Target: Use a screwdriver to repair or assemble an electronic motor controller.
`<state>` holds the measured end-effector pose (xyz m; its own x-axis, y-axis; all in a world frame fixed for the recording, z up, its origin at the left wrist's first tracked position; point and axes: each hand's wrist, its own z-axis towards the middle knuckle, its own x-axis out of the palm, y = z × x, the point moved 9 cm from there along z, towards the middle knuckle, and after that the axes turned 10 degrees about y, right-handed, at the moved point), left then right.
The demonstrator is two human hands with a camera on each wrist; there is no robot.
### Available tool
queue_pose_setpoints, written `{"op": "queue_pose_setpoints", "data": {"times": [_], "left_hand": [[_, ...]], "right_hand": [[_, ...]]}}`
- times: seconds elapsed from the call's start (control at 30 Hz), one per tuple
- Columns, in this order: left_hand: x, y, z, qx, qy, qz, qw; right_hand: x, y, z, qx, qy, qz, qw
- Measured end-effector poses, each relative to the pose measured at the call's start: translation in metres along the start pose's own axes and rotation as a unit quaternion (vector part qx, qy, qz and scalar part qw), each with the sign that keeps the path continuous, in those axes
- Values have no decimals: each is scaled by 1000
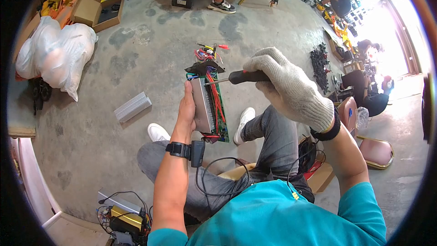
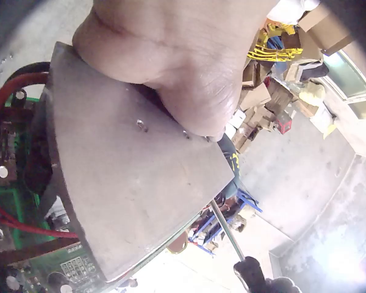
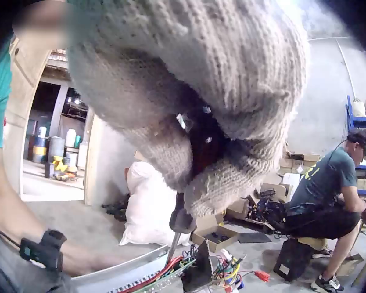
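Observation:
My bare left hand (image 1: pixel 185 114) grips a green circuit board (image 1: pixel 223 127) by the flat grey metal plate (image 1: pixel 202 107) along its side. Red wires (image 1: pixel 213 92) run down the board, and a tangle of coloured leads sticks out past a black end plate (image 1: pixel 205 68). In a knitted glove, my right hand (image 1: pixel 291 89) holds a screwdriver (image 1: pixel 243 77) by its black handle. The screwdriver's tip meets the upper end of the assembly, beside the plate's edge. From the left wrist view, the plate (image 2: pixel 140 183) shows small holes, with the shank (image 2: pixel 227 229) behind its edge.
A ribbed aluminium heat sink (image 1: pixel 133 107) lies on the concrete floor to the left. Beyond are white bags (image 1: pixel 73 59) and an open cardboard box (image 1: pixel 117 12). A gold-coloured device (image 1: pixel 125 218) with cables sits at lower left. Another person (image 3: pixel 323 195) sits across the room.

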<state>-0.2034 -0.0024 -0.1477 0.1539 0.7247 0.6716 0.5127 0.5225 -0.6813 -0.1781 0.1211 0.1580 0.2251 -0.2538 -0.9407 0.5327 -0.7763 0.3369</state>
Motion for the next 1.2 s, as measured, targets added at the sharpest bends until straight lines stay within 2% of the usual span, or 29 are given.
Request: {"op": "queue_pose_setpoints", "data": {"times": [0.07, 0.1, 0.17, 0.2, 0.27, 0.3, 0.37, 0.47, 0.5, 0.57, 0.67, 0.8, 0.87, 1.0, 1.07, 1.2], "left_hand": [[-2, 2, 2, 2, 8, 0, 1000], [-1, 1, 2, 5, 17, 0, 1000], [-1, 1, 2, 1, 12, 3, 1000], [0, 0, 1, 0, 6, 4, 1000], [2, -1, 0, 0, 0, 7, 1000], [2, -3, -1, 0, -7, 8, 1000], [4, -5, -2, -2, -4, 7, 1000], [5, -2, -2, -6, 5, 2, 1000], [5, -1, -1, -6, 9, -2, 1000], [0, 0, 1, -8, 9, 5, 1000], [0, -1, 1, -7, 7, 16, 1000], [1, -3, -1, 3, -9, 14, 1000], [3, -3, -2, 0, -4, 8, 1000], [1, -1, 0, -7, -3, 5, 1000], [-2, 0, 2, -6, 4, 8, 1000], [2, -2, 0, 6, -1, 7, 1000]], "right_hand": [[0, -9, 0, 72, 15, -38, 997], [0, -8, 2, 72, 15, -36, 997], [9, -32, -3, 211, 61, 43, 975], [9, -32, -4, 211, 61, 43, 975], [3, -21, -4, 140, 10, 44, 989], [3, -22, -4, 140, 10, 44, 989], [0, -2, 0, 17, -4, 17, 1000], [2, -4, 2, 3, -11, 5, 1000], [2, -2, 2, 3, -11, 5, 1000], [4, -16, 1, 119, -6, -27, 993], [7, -27, 2, 152, 15, -29, 988], [3, -10, 2, 82, 20, -7, 996], [4, -2, 1, 4, 22, -3, 1000], [4, -3, 2, 9, 18, 1, 1000], [3, -7, 2, 70, 33, -21, 997], [8, -18, 0, 104, 22, 6, 994]]}}
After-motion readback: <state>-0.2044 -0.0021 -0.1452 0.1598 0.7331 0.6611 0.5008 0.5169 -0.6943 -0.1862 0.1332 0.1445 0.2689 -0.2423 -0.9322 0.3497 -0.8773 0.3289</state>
